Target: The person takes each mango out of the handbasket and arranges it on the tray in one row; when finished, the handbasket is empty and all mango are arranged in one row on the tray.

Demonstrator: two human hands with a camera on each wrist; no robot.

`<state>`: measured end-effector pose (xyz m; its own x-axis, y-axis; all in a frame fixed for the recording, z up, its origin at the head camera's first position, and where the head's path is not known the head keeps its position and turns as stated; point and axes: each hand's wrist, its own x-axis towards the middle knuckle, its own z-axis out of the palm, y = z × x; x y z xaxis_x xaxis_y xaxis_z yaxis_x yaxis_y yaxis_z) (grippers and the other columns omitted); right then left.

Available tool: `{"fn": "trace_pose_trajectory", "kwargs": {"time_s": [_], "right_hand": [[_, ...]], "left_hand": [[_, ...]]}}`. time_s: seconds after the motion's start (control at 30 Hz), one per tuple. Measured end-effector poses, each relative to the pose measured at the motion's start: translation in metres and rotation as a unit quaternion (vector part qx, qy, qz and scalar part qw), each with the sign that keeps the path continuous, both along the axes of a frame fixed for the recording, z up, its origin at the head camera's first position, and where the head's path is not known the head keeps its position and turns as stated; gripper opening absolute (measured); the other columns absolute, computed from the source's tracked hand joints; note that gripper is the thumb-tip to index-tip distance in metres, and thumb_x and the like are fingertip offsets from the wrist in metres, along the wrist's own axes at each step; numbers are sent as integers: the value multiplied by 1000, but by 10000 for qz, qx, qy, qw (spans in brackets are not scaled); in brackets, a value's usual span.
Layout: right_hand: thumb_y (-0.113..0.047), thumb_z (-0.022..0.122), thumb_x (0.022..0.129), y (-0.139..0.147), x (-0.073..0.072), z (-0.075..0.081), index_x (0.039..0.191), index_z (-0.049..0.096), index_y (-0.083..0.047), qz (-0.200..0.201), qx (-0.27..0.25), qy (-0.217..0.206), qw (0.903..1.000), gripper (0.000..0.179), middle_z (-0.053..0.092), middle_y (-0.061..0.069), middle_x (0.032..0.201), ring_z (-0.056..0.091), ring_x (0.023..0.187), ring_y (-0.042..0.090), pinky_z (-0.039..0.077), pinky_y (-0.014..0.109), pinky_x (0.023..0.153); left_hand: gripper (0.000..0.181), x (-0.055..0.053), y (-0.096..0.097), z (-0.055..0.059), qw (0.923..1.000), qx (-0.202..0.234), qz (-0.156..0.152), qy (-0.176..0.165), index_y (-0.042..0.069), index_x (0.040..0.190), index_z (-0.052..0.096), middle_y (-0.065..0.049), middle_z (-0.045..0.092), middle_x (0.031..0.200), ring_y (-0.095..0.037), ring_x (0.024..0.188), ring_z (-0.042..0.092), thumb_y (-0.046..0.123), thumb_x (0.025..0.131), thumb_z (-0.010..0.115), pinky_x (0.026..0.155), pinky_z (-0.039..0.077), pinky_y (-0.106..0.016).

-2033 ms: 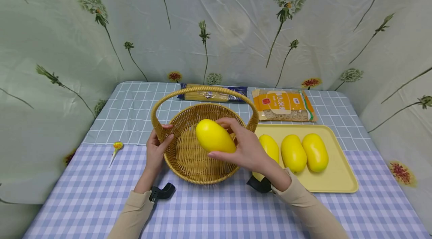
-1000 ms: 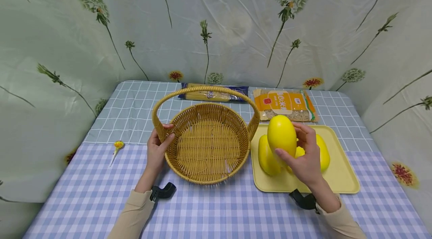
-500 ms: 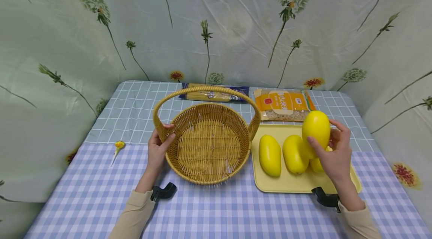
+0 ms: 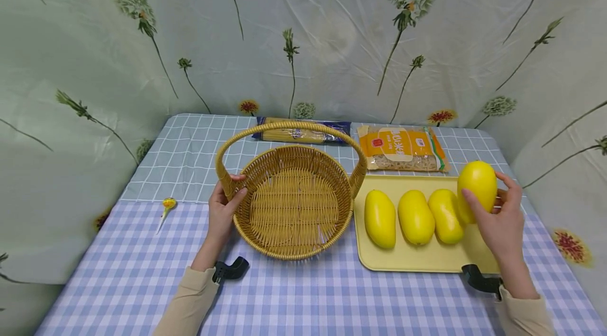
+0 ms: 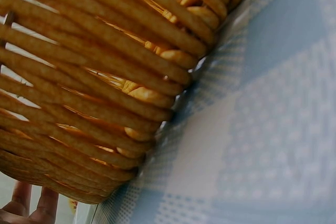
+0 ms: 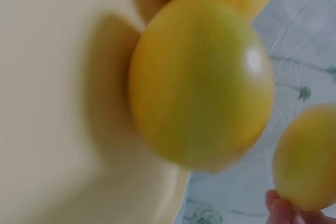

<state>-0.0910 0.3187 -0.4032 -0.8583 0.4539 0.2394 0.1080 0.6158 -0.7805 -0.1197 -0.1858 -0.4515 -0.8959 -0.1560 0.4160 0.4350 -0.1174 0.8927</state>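
My left hand [image 4: 223,212] grips the left side of a round wicker basket [image 4: 294,252], thumb over the rim by the handle's base. In the left wrist view, fingers [image 5: 46,205] show beyond the woven wall. My right hand [image 4: 503,220] holds a yellow mango [image 4: 478,188] between thumb and fingers, raised over the right end of a pale yellow tray [image 4: 393,261]. Three more mangoes lie side by side on it: one at left [image 4: 380,219], one in the middle [image 4: 415,217] and one at right [image 4: 445,216]. The right wrist view shows the held mango [image 6: 310,158] beyond a tray mango [image 6: 202,85].
Behind the basket lies a pack of spaghetti [image 4: 303,133]. An orange-printed food bag [image 4: 403,149] lies behind the tray. A lollipop [image 4: 167,209] is on the tablecloth [image 4: 284,299] at left. A flowered curtain [image 4: 332,62] hangs at the back.
My right hand has carried the mango from above the basket rightward across the tray to its right end. The left hand stays on the basket.
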Motion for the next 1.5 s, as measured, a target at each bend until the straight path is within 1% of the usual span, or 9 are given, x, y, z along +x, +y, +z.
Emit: {"fn": "trace_pose_trajectory", "kwargs": {"time_s": [0.13, 0.3, 0.5, 0.67, 0.83, 0.93, 1.07, 1.27, 1.5], "right_hand": [[-33, 66, 88, 13, 1, -4, 145, 27, -27, -21, 18, -455, 9990, 69, 50, 16, 115, 39, 75, 11, 34, 19, 60], [-38, 59, 92, 26, 2, -10, 148, 20, -18, 221, 191, -851, 9959, 72, 45, 30, 120, 42, 86, 26, 31, 31, 64], [-42, 55, 93, 34, 4, -13, 148, 17, -10, 357, 502, -1211, 9907, 74, 44, 36, 118, 45, 95, 47, 31, 40, 66], [-48, 50, 93, 39, 4, -14, 149, 14, -5, 363, 807, -1754, 9805, 79, 41, 40, 120, 44, 95, 52, 33, 46, 64], [-52, 48, 93, 43, 4, -15, 148, 11, 0, 414, 980, -2170, 9704, 84, 36, 42, 125, 43, 97, 54, 37, 56, 68], [-53, 48, 93, 44, 4, -16, 148, 11, 1, 441, 1014, -2292, 9671, 86, 35, 42, 128, 42, 97, 55, 37, 59, 70], [-55, 49, 92, 45, 4, -18, 148, 14, 1, 534, 1166, -2346, 9636, 86, 37, 43, 126, 44, 96, 55, 38, 57, 66], [-58, 50, 90, 44, 4, -19, 147, 19, 0, 631, 1457, -2349, 9590, 87, 40, 43, 123, 47, 92, 54, 39, 54, 61], [-60, 48, 90, 41, 3, -20, 147, 20, 0, 608, 1588, -2408, 9556, 88, 38, 42, 126, 46, 93, 54, 39, 55, 63]], "left_hand": [[27, -2, -2, -5, 10000, 39, 17, -6, -16, 112, 47, -16, 61, 114, -21, 113, 52, -18, 86, 54, 97, 39, -30], [27, -2, -1, -6, 10000, 42, 19, 7, -13, 113, 49, -17, 60, 115, -22, 113, 52, -14, 87, 57, 97, 38, -29], [27, -2, -1, -5, 10000, 54, 47, -27, -12, 113, 50, -19, 60, 115, -22, 113, 52, -11, 88, 58, 98, 38, -30], [28, -3, -1, -5, 9999, 71, 60, -36, -13, 113, 49, -18, 60, 115, -22, 114, 52, -14, 87, 58, 98, 37, -31], [27, -3, -2, -6, 10000, 33, 41, -8, -11, 113, 50, -15, 61, 115, -21, 114, 52, -14, 87, 57, 98, 38, -31], [26, -2, -2, -6, 10000, 7, 40, 8, -11, 113, 51, -13, 61, 114, -21, 114, 52, -13, 87, 57, 98, 38, -30], [26, -2, -2, -6, 10000, -2, 25, 45, -10, 113, 51, -11, 62, 114, -22, 114, 52, -11, 88, 58, 99, 38, -31], [26, -3, -2, -7, 9999, 70, -34, 94, -9, 113, 53, -17, 60, 115, -23, 114, 52, -10, 88, 58, 99, 38, -31], [26, -3, -2, -7, 9999, 76, -21, 82, -9, 113, 52, -19, 60, 115, -24, 115, 52, -11, 88, 58, 99, 38, -31]]}}
